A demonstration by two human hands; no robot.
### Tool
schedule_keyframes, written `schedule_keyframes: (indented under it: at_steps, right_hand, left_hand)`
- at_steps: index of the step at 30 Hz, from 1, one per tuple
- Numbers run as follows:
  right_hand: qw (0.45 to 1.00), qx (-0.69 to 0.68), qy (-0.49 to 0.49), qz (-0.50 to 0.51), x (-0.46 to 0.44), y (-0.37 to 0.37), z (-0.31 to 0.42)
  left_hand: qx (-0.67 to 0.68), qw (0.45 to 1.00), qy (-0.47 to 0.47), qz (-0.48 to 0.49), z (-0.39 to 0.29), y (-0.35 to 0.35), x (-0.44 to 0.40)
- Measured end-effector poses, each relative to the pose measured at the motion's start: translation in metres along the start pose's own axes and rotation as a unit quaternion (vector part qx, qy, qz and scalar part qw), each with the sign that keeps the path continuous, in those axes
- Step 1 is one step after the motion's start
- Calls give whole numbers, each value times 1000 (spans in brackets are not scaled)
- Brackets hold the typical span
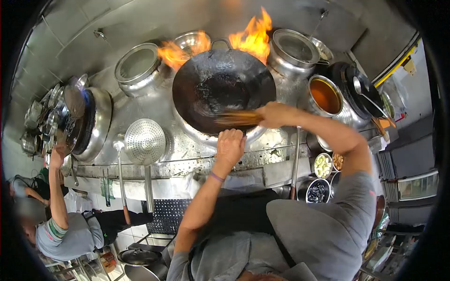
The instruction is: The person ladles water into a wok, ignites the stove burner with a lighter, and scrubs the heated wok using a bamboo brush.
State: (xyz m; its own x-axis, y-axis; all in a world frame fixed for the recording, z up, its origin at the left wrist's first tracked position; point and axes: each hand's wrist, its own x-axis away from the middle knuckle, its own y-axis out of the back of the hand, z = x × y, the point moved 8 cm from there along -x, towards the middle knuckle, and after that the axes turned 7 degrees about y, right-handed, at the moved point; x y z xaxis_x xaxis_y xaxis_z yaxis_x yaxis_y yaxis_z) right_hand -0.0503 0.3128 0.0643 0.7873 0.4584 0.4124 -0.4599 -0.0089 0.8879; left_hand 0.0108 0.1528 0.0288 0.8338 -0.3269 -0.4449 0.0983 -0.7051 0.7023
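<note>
Sweeping low inside a broad, dark wok (225, 77), a split-wood brush (239, 118) blurs across the near part of the pan, its bristles pointing left. The cook's right hand (277, 114) is closed around the butt of the brush, just above the wok's near right rim. The left hand (230, 144), below a thin wristband (217, 177), is at the middle of the near rim, its fingers bent and drawn together; the fingertips are hidden, so how firmly they hold the metal cannot be told.

Flames (253, 37) leap behind the wok, on both sides of its looped far handle (220, 41). A covered steel pot (137, 65) stands to the wok's far left, another (295, 49) to its far right. Right of the wok is a pot of orange liquid (325, 95), and past that a second dark pan (356, 84) with a ladle (368, 96) lying across it.

Near and left of the wok, a perforated skimmer (145, 142) lies beside a long-handled ladle (120, 175). Near and right are small containers of pale green pieces (322, 166), brown pieces (337, 161) and dark pieces (318, 192). Well to the wok's left, another person (70, 234) raises a hand (58, 157) near a separate burner (99, 124).
</note>
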Motion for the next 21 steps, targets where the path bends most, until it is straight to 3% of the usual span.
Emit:
schedule_keyframes:
  at_steps: [3, 5, 8, 12, 15, 16, 19, 21]
  right_hand:
    - [953, 270, -140, -15, 45, 61, -52]
    - [911, 358, -165, -121, 53, 89, -72]
    - [944, 286, -135, -98, 83, 102, -44]
    - [984, 165, -65, 12, 101, 54, 2]
    - [935, 306, -178, -22, 91, 61, -69]
    - [920, 327, -197, -89, 95, 82, -67]
    - [909, 338, -172, -173, 106, 100, -48]
    - [957, 218, -151, -121, 102, 93, -10]
  left_hand:
    - [-7, 1000, -4, 4, -3, 5, 0]
    - [-19, 999, 1, 33, -3, 4, 4]
    - [-7, 1000, 0, 29, 0, 3, 2]
    - [-18, 999, 2, 32, -1, 3, 2]
    - [-10, 1000, -9, 19, -2, 3, 4]
    - [-6, 1000, -11, 18, -1, 2, 5]
    - [-5, 1000, -9, 19, 1, 2, 2]
    - [-7, 1000, -5, 22, 1, 1, 4]
